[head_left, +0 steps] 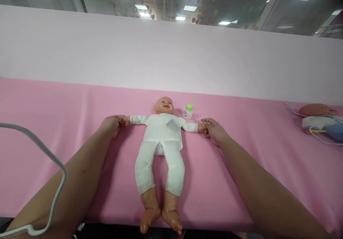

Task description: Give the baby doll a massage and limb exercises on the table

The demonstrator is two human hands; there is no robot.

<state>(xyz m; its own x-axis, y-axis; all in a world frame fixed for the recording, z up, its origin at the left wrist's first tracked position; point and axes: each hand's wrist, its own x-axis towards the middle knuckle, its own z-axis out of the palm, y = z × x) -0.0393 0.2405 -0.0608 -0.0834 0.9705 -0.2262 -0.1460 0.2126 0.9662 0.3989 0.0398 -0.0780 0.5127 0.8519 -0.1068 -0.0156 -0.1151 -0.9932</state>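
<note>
Baby doll [162, 135] lies on its back in the middle of the pink table cover [53, 124], head toward the far wall, arms spread out sideways, legs toward you with bare feet at the near edge. It wears a white suit. Your left hand [112, 124] has its fingers closed around the doll's hand on the left of the view, arm pulled out straight. Your right hand [214, 131] pinches the doll's other hand, fingers closed on it. Both your forearms run in from the near corners. Small bottle with green cap [188, 111] stands upright just beside the doll's shoulder, near your right hand, not touching it. Second doll [320, 119] lies far right on the cover, well apart. White cable [53, 160] loops over your left arm. Pale pink wall panel [171, 53] behind.
</note>
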